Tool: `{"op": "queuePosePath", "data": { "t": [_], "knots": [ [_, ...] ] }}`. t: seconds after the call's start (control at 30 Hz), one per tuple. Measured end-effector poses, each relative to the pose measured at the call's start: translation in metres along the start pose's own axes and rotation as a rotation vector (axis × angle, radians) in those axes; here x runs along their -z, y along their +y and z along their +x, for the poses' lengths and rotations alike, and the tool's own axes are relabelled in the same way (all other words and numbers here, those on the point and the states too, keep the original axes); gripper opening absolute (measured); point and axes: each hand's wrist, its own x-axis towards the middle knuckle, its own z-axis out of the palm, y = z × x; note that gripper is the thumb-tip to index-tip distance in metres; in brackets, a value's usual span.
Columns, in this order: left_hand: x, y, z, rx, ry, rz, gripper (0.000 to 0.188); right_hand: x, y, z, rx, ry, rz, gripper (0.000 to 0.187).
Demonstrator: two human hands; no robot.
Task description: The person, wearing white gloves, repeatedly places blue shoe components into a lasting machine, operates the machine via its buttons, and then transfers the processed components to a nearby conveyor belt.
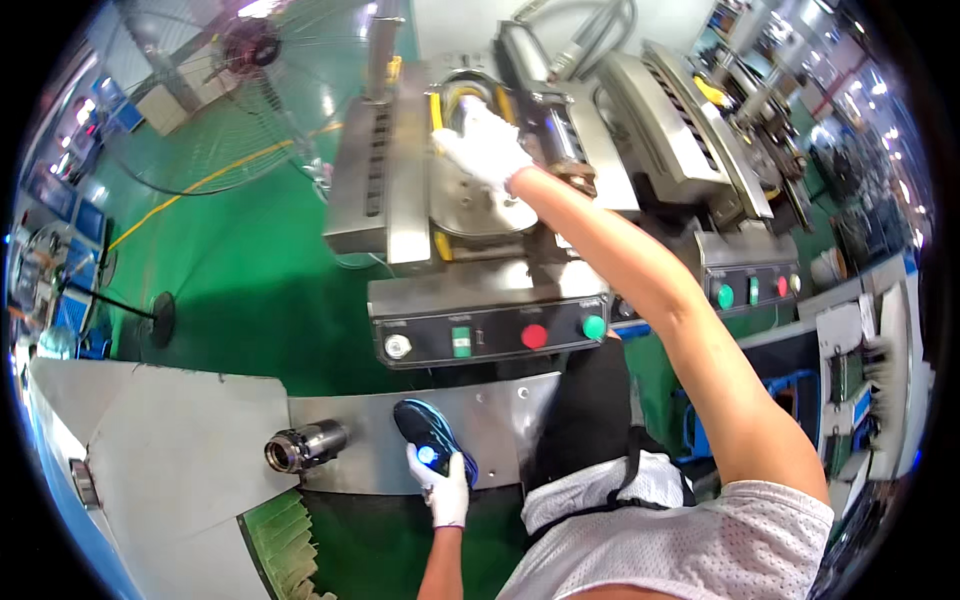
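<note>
My left hand (447,493), in a white glove, grips a dark shoe (421,416) with light blue edging along its sole. The shoe is held over a steel shelf (374,437) in front of me, and a bright blue-white spot shows on it. Far forward, my right hand (485,148), also gloved in white, reaches over the round metal bed of a machine (470,212). Motion smears its fingers, so whether they close on something cannot be made out. Yellow parts (436,110) stand at both sides of that bed.
Below the machine sits a control panel (490,335) with red and green buttons. A second similar machine (670,130) stands to the right. A metal cylinder (306,446) lies left of the shoe, beside a grey board (180,430). A large fan (250,45) stands at the far left.
</note>
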Motion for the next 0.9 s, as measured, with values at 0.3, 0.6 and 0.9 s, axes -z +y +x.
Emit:
{"op": "queuePosePath", "data": {
  "t": [0.3,0.6,0.9],
  "knots": [
    [0.028,0.017,0.044,-0.940,-0.281,0.497,0.029,-0.001,0.159,-0.309,0.189,-0.184,-0.487,0.086],
    [-0.029,0.166,-0.018,-0.986,-0.308,0.251,0.016,0.047,0.178,-0.416,0.318,-0.339,0.276,0.112],
    [-0.211,0.272,-0.154,-1.357,-0.911,0.126,0.027,0.106,0.212,-0.564,-0.151,0.250,0.345,0.095]
  ]
}}
